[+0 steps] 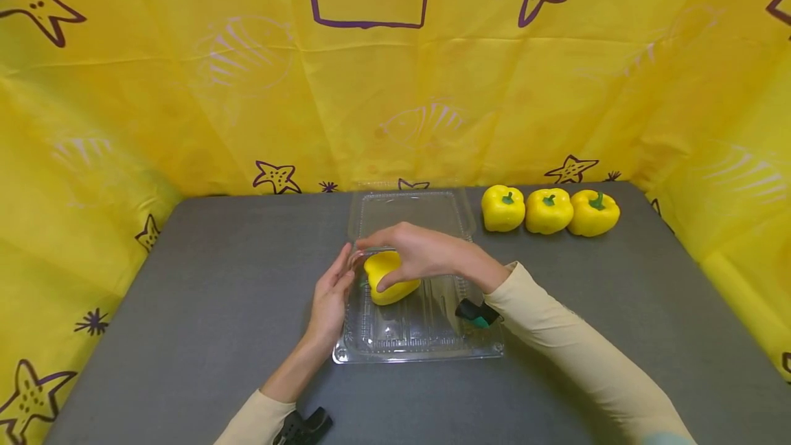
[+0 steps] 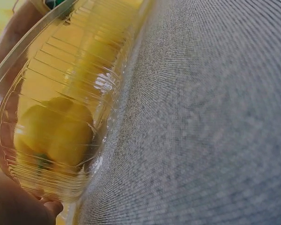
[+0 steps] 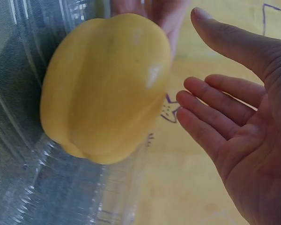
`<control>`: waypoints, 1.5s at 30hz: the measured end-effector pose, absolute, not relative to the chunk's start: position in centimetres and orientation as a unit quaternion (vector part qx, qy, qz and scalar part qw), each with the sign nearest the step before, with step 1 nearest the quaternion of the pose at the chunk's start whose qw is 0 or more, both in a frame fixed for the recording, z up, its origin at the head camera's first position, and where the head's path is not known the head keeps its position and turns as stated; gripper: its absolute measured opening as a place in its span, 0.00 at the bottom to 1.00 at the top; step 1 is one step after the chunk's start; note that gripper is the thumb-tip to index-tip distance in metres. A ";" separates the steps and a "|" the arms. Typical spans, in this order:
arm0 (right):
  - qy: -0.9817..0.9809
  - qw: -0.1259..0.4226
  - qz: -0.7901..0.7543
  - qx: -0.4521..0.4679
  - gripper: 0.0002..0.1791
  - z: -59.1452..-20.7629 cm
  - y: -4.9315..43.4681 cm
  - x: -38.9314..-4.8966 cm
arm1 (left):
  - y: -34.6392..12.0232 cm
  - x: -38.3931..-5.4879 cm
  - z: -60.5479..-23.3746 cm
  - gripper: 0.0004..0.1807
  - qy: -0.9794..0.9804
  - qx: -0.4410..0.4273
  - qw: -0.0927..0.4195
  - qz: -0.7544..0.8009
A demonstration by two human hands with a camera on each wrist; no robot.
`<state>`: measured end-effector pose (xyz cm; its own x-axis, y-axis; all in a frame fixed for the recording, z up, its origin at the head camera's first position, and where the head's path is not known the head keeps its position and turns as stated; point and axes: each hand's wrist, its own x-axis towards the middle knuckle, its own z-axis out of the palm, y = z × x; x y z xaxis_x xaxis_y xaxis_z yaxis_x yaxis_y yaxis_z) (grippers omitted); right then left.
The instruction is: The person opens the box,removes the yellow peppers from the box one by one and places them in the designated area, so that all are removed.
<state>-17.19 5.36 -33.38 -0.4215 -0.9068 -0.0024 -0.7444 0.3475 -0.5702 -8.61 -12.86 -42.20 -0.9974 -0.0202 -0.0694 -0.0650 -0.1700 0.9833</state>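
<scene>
A yellow bell pepper [image 1: 391, 292] lies on its side in the left far part of a clear plastic clamshell container [image 1: 420, 357]. Its green stem end faces the container's left wall. My left hand [image 1: 330, 301] rests against the outside of that wall, fingers extended along the rim. Just over the pepper is my right hand [image 1: 429, 251], thumb and fingers spread. The right wrist view shows a gap between this hand [image 3: 243, 131] and the pepper [image 3: 105, 89]. Through the clear wall, the left wrist view shows the pepper [image 2: 56, 129] inside.
The container's lid [image 1: 414, 210] is folded back toward the yellow patterned cloth [image 1: 358, 115]. Three more yellow bell peppers [image 1: 548, 211] stand in a row at the back right of the grey table [image 1: 235, 280].
</scene>
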 end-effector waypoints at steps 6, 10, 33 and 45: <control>0.804 0.178 -0.242 -0.513 0.39 -34.3 4.7 -17.2 | -12.8 -8.6 -42.2 0.29 0.649 -0.025 0.010 0.760; 0.805 0.183 -0.216 -0.522 0.38 -34.5 4.2 -16.9 | -12.9 -8.7 -42.2 0.29 0.655 -0.027 0.007 0.756; 0.816 0.142 -0.193 -0.526 0.41 -34.6 4.9 -15.9 | -12.9 -8.7 -42.3 0.29 0.644 -0.017 0.000 0.765; 0.830 0.155 -0.243 -0.478 0.44 -35.2 7.2 -16.2 | -12.6 -8.6 -42.0 0.30 0.637 -0.031 0.011 0.770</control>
